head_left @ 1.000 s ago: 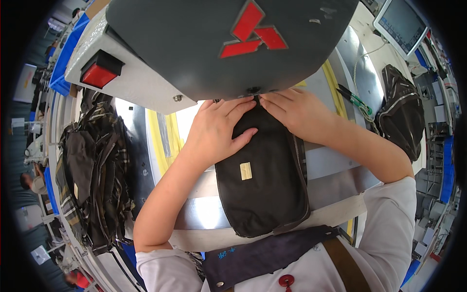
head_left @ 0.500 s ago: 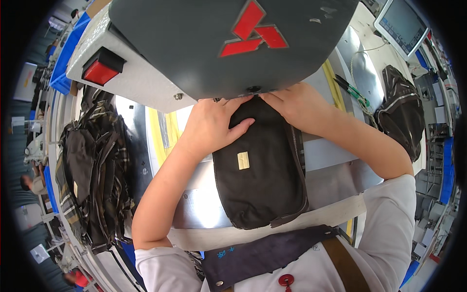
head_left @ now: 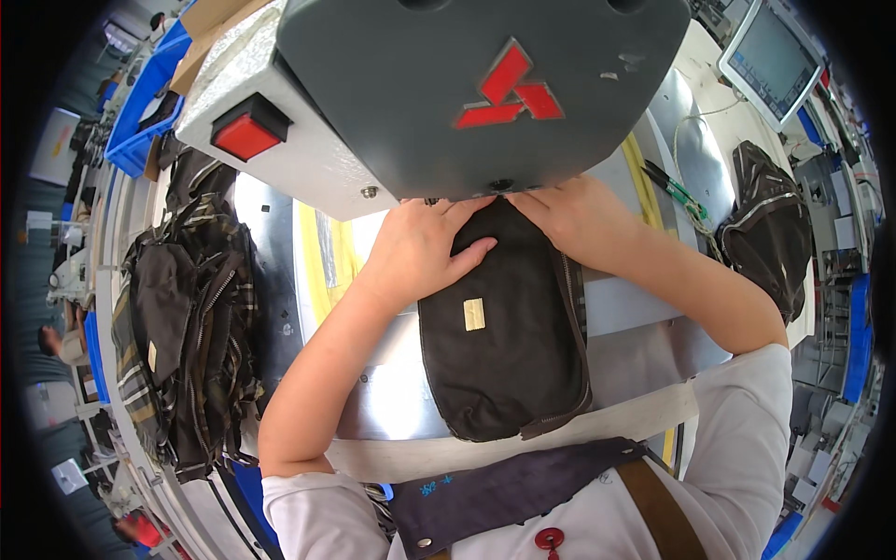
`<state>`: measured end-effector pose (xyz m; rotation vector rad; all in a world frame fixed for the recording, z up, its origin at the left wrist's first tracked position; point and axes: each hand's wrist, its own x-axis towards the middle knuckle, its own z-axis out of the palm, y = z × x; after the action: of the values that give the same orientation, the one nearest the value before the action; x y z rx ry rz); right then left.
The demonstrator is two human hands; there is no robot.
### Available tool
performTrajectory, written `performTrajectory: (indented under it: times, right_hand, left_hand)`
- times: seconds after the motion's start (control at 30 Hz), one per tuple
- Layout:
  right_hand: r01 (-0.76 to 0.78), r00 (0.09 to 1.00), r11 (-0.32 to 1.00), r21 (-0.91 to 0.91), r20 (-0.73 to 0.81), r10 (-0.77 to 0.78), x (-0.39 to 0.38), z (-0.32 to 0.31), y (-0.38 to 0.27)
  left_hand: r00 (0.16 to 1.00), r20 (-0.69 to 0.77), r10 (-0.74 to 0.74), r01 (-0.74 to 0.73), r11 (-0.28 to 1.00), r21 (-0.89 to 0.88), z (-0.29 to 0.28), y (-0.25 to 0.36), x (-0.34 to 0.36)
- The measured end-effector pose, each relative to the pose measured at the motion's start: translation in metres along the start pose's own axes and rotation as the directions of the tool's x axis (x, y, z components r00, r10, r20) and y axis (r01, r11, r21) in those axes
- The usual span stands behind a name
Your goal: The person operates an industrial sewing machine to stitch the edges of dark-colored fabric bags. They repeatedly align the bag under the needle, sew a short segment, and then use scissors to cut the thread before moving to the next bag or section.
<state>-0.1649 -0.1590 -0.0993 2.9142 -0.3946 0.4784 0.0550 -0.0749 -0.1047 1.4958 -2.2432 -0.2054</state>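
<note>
A dark brown fabric pouch [head_left: 504,364] lies lengthwise before me beneath a sewing machine head [head_left: 429,112]. It has a zipper along its right side and a small pale yellow tag [head_left: 474,315] on top. My left hand [head_left: 425,250] rests on its upper left part, thumb stretched over the cloth and apart from the fingers. At the upper right edge, my right hand [head_left: 577,219] has its fingers close together on the fabric. The machine head hides the pouch's far end and some fingertips.
Dark and plaid fabric pieces [head_left: 191,327] are heaped at left. Another dark pouch [head_left: 770,229] sits at right, near green-handled thread snips [head_left: 679,194] and a tablet-like screen [head_left: 773,61]. A red switch [head_left: 247,136] is on the machine's white side. A blue bin [head_left: 140,140] stands far left.
The view has shifted slightly, so the machine head appears lower and farther right. Both hands keep their places on the pouch.
</note>
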Motion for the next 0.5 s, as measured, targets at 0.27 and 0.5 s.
performTrajectory:
  times: [0.27,0.5]
  right_hand:
    - [0.007,1.000,0.999,0.053,-0.025,-0.006,-0.013,0.000,-0.006]
    - [0.012,1.000,1.000,0.029,0.001,-0.012,-0.013,-0.001,-0.007]
  left_hand:
    - [1.000,-0.006,0.011,-0.012,0.998,-0.058,0.005,0.008,-0.006]
    - [0.998,-0.053,0.039,-0.041,0.998,-0.046,0.006,0.008,-0.007]
